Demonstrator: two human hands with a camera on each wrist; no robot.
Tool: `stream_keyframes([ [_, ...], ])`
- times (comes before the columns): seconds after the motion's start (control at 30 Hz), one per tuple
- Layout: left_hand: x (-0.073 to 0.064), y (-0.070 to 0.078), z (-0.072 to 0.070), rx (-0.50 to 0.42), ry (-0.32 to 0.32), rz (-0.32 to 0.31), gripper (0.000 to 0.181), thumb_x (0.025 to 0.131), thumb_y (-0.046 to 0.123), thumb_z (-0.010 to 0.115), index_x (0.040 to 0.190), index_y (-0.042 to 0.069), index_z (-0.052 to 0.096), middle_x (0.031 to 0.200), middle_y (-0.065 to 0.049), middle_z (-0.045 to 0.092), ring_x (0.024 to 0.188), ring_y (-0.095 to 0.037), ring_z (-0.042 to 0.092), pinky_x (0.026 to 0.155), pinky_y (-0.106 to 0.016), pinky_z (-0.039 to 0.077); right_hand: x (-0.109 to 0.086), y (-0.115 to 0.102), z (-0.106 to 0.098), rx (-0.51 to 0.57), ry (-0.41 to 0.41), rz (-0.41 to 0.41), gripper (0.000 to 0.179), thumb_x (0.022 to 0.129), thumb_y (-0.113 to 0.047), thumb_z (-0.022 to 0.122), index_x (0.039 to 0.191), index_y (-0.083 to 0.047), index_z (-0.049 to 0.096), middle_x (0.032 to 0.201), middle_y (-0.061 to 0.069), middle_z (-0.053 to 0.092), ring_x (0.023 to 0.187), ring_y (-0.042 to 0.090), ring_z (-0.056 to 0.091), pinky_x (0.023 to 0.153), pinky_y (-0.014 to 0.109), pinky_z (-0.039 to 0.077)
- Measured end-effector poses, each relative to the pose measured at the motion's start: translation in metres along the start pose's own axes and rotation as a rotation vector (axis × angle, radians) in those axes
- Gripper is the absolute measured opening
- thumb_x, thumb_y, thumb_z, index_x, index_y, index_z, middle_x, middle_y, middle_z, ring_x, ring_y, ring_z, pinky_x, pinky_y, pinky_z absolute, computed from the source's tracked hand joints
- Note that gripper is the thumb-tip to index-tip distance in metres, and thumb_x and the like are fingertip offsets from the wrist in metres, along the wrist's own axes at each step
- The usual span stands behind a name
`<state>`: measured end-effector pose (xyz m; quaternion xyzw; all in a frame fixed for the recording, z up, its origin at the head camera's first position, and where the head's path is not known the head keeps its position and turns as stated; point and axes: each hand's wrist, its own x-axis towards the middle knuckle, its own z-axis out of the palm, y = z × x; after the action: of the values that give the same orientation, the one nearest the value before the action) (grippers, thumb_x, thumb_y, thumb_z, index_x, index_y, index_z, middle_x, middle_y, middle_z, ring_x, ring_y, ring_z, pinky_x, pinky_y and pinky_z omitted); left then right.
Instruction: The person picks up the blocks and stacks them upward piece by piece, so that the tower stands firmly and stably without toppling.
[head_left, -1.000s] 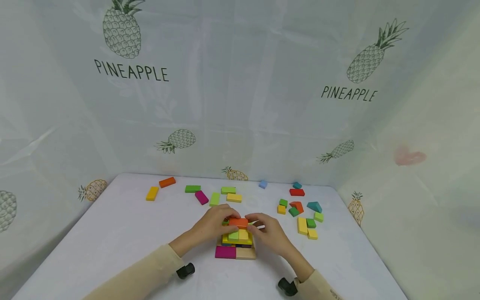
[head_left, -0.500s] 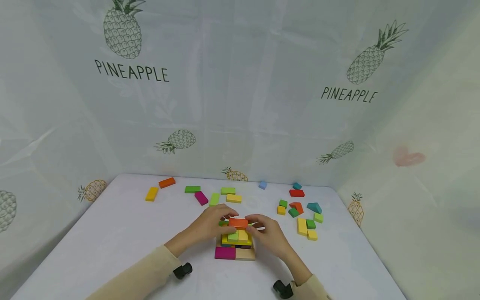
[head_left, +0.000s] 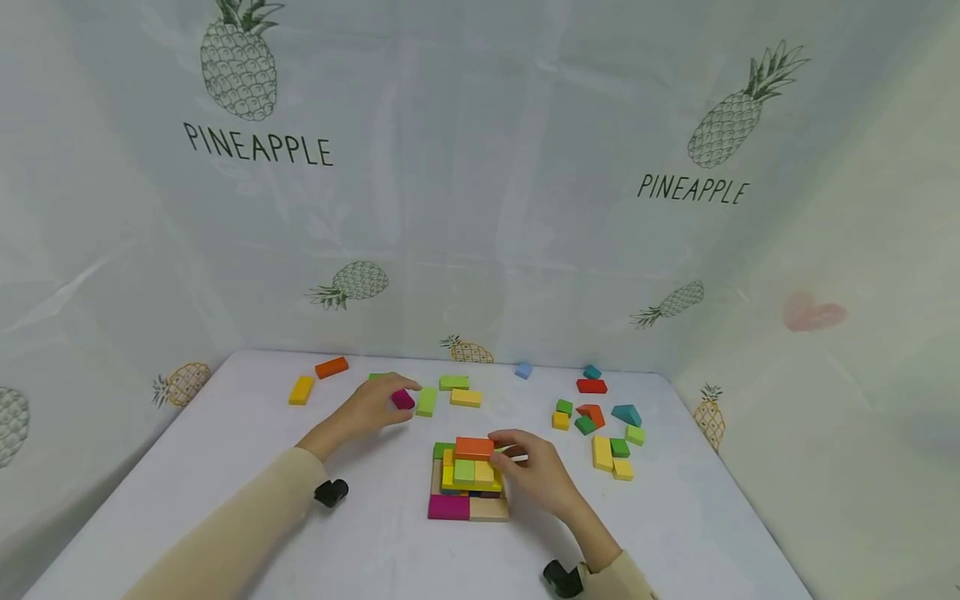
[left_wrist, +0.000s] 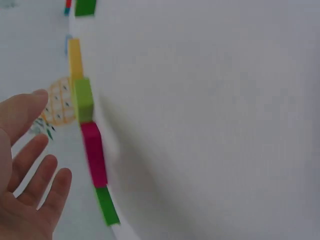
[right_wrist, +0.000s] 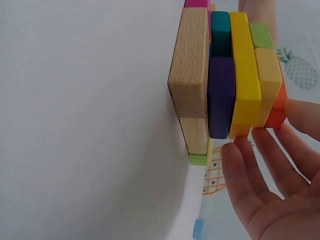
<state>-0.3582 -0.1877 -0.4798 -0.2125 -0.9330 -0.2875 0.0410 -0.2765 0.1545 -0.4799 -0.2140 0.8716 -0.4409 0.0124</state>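
One hand held the top of a block stack while the other was spread near loose blocks.
The right hand (head_left: 536, 472), to the right of the stack (head_left: 471, 483), had the right end of the orange top block (head_left: 474, 448) between thumb and forefinger. The stack stood on the surface (head_left: 390, 554), a magenta base block (head_left: 448, 507) at its near left and a plain wooden block (head_left: 489, 510) at its near right. Farther left, the left hand (head_left: 369, 407) held its thumb and forefinger wide apart beside a loose magenta block (head_left: 402, 400). A light green block (head_left: 426, 402) lay just right of that; a teal wedge (head_left: 626, 415) lay farther right.
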Motion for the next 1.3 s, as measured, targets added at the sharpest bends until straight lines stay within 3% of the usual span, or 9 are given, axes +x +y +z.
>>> stream_keyframes([
  [0.17, 0.012, -0.018, -0.002, 0.056, -0.049, -0.001, 0.052, 0.096, 0.019, 0.081, 0.145, 0.016, 0.064, 0.147, -0.009, 0.062, 0.139, -0.035, 0.05, 0.117, -0.058, 0.045, -0.002, -0.001, -0.001, 0.006, 0.007, 0.011, 0.039, 0.105, -0.032, 0.07, 0.138, -0.011, 0.069, 0.133, 0.001, 0.071, 0.116, 0.023, 0.068, 0.099, 0.043, 0.061],
  [0.43, 0.016, -0.028, 0.003, 0.083, -0.12, 0.03, 0.05, 0.098, 0.015, 0.078, 0.146, 0.013, 0.065, 0.153, -0.014, 0.057, 0.145, -0.04, 0.044, 0.12, -0.059, 0.04, -0.004, 0.0, -0.003, -0.001, 0.015, 0.021, 0.038, 0.104, -0.032, 0.07, 0.137, -0.012, 0.069, 0.133, 0.001, 0.071, 0.117, 0.023, 0.068, 0.099, 0.045, 0.06],
  [0.7, 0.01, -0.029, -0.001, 0.126, -0.078, 0.034, 0.035, 0.099, 0.009, 0.075, 0.133, 0.013, 0.073, 0.145, -0.017, 0.06, 0.138, -0.043, 0.048, 0.116, -0.06, 0.043, -0.003, 0.0, -0.003, -0.002, 0.011, 0.013, 0.039, 0.104, -0.033, 0.07, 0.137, -0.012, 0.069, 0.133, 0.001, 0.071, 0.117, 0.024, 0.069, 0.099, 0.043, 0.061],
  [0.9, 0.003, -0.031, -0.005, 0.137, -0.081, 0.025, 0.03, 0.098, 0.01, 0.076, 0.128, 0.012, 0.075, 0.129, -0.01, 0.069, 0.119, -0.03, 0.06, 0.109, -0.053, 0.051, -0.002, 0.001, -0.002, 0.007, 0.007, -0.003, 0.038, 0.105, -0.032, 0.07, 0.137, -0.013, 0.07, 0.133, 0.001, 0.071, 0.117, 0.024, 0.069, 0.098, 0.042, 0.061],
  [1.07, -0.003, -0.03, -0.006, 0.121, -0.083, 0.024, 0.031, 0.098, 0.015, 0.077, 0.129, 0.01, 0.074, 0.115, -0.004, 0.069, 0.103, -0.021, 0.059, 0.098, -0.045, 0.056, -0.002, 0.001, -0.002, 0.011, 0.002, 0.011, 0.037, 0.104, -0.032, 0.071, 0.136, -0.014, 0.07, 0.132, 0.0, 0.072, 0.116, 0.023, 0.069, 0.099, 0.04, 0.061],
  [1.3, -0.013, -0.012, -0.007, 0.048, -0.017, -0.032, 0.033, 0.098, 0.015, 0.077, 0.131, 0.013, 0.074, 0.125, -0.006, 0.067, 0.113, -0.024, 0.06, 0.103, -0.048, 0.057, 0.0, -0.001, -0.003, -0.012, -0.019, 0.004, 0.037, 0.105, -0.032, 0.07, 0.137, -0.013, 0.07, 0.131, 0.002, 0.072, 0.114, 0.024, 0.07, 0.096, 0.042, 0.062],
])
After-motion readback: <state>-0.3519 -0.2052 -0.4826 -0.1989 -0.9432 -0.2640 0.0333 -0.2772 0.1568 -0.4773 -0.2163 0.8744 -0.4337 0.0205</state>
